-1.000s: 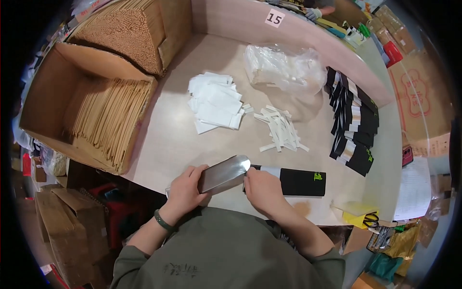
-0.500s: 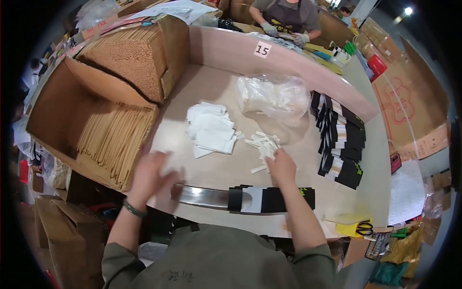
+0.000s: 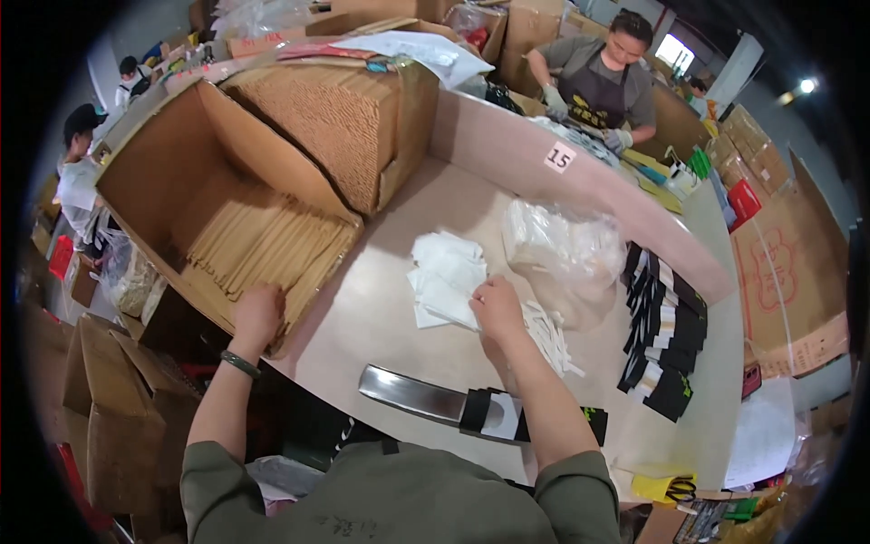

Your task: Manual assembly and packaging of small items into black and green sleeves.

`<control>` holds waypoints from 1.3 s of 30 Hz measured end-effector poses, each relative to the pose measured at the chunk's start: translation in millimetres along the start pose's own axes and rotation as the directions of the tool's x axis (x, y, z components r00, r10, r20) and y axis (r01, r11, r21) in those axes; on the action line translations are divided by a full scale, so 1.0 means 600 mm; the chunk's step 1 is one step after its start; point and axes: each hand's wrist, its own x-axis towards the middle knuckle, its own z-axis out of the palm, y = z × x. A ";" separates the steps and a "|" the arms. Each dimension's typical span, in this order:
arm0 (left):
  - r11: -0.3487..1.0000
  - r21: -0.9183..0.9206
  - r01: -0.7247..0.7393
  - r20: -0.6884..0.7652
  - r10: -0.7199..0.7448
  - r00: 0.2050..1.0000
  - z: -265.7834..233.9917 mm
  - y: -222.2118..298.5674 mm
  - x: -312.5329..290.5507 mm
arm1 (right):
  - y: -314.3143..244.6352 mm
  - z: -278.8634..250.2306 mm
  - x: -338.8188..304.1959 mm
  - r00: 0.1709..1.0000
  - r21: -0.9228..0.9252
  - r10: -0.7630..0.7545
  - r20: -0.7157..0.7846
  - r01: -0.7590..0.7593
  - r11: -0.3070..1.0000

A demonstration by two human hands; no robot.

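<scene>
Reaching into an open cardboard box (image 3: 149, 195), my left hand (image 3: 258, 313) has its fingers curled down among flat brown paper pieces (image 3: 263, 240). Those fingers are partly hidden. My right hand (image 3: 497, 308) is closed in a pinch at the right edge of a pile of white sheets (image 3: 444, 270); what lies between its fingertips cannot be made out. Loose white strips (image 3: 548, 337) lie beside that wrist. In front of me is a curved shiny metal strip (image 3: 412, 394). Black banded pieces with a white sleeve (image 3: 500, 414) sit at its right end, partly behind my right forearm.
A second carton (image 3: 317, 127) packed with brown pieces stands behind the box. A clear plastic bag (image 3: 566, 245) of white material lies near the partition (image 3: 535, 136). Black pieces (image 3: 666, 331) are stacked at the right, with scissors (image 3: 680, 490) nearby. A gloved co-worker (image 3: 598, 86) works beyond.
My left hand has moved from beside the metal strip into the box. My right hand has gone from the white strips to the white sheets. The whole view has shifted.
</scene>
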 end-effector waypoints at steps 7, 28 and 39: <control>0.995 0.046 0.093 0.045 -0.095 0.994 0.025 -0.056 -0.001 | -0.085 -0.074 -0.048 0.976 0.180 -0.213 -0.049 0.218 0.959; 0.645 -0.719 0.257 0.548 0.299 0.782 -0.011 0.096 -0.122 | -0.120 -0.109 -0.277 0.944 0.119 -0.186 0.273 0.159 0.980; 0.760 -0.647 -0.069 0.153 0.217 0.964 0.068 0.324 -0.158 | -0.121 -0.089 -0.279 0.975 0.009 -0.149 0.166 0.150 0.989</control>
